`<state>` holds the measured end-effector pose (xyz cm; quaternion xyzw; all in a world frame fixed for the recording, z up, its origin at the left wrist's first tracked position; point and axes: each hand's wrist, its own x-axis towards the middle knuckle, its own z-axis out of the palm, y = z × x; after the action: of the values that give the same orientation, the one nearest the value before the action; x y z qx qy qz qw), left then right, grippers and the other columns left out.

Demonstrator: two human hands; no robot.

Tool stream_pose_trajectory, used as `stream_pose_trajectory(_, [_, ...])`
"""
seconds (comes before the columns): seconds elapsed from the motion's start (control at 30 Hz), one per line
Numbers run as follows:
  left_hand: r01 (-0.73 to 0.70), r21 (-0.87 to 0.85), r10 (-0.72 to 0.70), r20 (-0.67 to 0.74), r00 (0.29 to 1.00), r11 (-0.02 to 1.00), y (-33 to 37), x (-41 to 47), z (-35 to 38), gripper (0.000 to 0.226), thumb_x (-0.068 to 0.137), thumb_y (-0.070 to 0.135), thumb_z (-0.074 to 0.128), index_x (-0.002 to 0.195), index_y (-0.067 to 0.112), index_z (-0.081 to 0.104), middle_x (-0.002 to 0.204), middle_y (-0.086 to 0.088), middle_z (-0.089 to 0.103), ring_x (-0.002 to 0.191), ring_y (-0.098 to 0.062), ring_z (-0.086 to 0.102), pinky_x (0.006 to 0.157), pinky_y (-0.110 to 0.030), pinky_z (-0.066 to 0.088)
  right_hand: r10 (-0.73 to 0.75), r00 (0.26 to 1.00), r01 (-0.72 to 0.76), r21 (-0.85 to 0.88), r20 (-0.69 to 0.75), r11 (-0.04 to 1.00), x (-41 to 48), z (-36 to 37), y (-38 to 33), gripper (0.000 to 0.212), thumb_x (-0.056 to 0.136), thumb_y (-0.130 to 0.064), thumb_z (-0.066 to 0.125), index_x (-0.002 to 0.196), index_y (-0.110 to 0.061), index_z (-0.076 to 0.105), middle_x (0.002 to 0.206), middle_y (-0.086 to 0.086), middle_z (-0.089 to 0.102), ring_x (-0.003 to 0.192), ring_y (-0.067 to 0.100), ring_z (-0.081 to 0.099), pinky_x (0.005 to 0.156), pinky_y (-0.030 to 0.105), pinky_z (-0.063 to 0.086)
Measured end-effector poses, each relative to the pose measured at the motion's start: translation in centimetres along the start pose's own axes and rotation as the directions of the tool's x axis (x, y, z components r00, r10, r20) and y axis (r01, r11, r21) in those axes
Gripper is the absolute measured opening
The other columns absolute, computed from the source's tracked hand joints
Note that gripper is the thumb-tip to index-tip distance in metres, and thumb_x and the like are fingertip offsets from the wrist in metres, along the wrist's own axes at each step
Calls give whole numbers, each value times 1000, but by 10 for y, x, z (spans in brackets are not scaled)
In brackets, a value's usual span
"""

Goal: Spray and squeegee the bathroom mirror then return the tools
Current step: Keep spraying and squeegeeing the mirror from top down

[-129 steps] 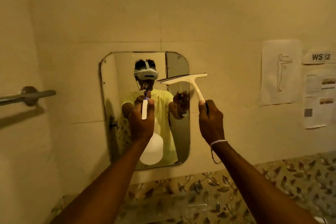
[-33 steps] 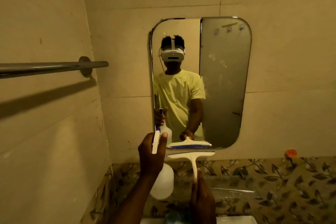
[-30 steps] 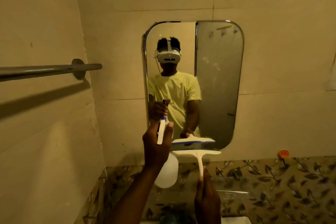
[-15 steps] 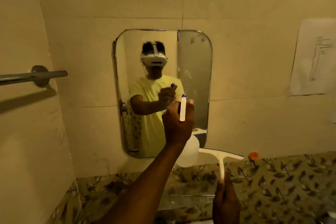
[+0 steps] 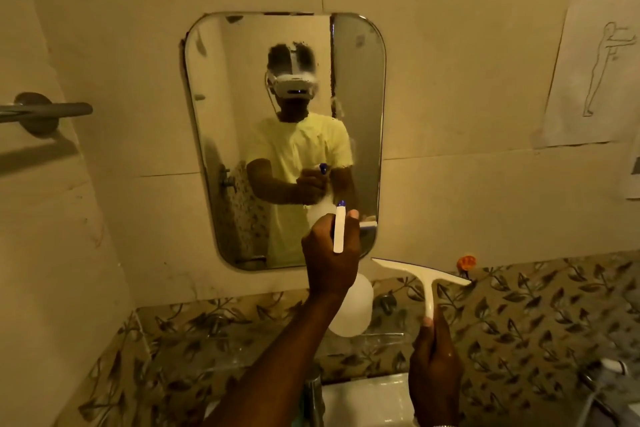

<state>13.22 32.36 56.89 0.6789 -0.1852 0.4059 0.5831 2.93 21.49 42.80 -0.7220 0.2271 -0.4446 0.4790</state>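
Note:
The rounded wall mirror (image 5: 242,107) hangs straight ahead, and its glass looks misted and blurry with spray droplets. My left hand (image 5: 329,260) grips a white spray bottle (image 5: 351,312) by its trigger head, raised in front of the mirror's lower right corner with the nozzle toward the glass. Lower right, my right hand (image 5: 434,364) holds a white squeegee (image 5: 422,276) upright by its handle, its blade below the mirror and off the glass.
A metal towel bar (image 5: 45,111) juts from the left wall. Paper sheets (image 5: 592,66) are taped to the wall at right. A leaf-patterned tile band (image 5: 540,315) runs below, with an orange object (image 5: 465,262) by it, a tap (image 5: 313,392) and a white basin (image 5: 367,402) at the bottom.
The squeegee has dropped from the mirror's bottom edge to below and right of it. My left hand has carried the bottle rightward. The mirror has gone from clear to misted.

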Motion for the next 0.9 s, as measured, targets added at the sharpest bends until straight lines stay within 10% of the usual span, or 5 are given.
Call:
stream_pose_trajectory(0.23, [31,-29,-30,14,999,999,-14,-39,-5,29,96,42,64,79,18,63,63,8,60,57,-11,62,46,-30,51,17,1000,-17,1,12,1000,1,-10,-2,59,96,-51,30,141,-20,53,79,5,65,66,17,60,57,27,45])
stream_pose_trajectory(0.43, [124,-5,-124,51,991,992,-32,-73,-15,16,97,29,69,82,27,63,62,16,60,58,-4,65,48,-6,43,31,999,-32,25,16,999,-4,-17,1,48,100,-42,36,132,-14,58,65,0,59,55,18,58,47,34,48])
stream_pose_trajectory(0.6, [256,127,-266,73,961,958,-52,-104,-29,17,97,31,67,83,21,68,64,5,66,56,-9,66,51,-24,56,-29,999,26,61,41,998,-2,-19,-17,46,102,-41,36,140,-20,54,70,-2,60,58,15,57,47,32,49])
stream_pose_trajectory(0.9, [150,84,-155,63,986,985,-46,-85,-49,22,92,36,65,79,18,65,63,7,61,65,-8,65,51,-8,43,-430,902,399,319,32,860,94,15,-171,45,106,-31,41,151,-33,39,90,6,71,65,4,60,59,30,56])
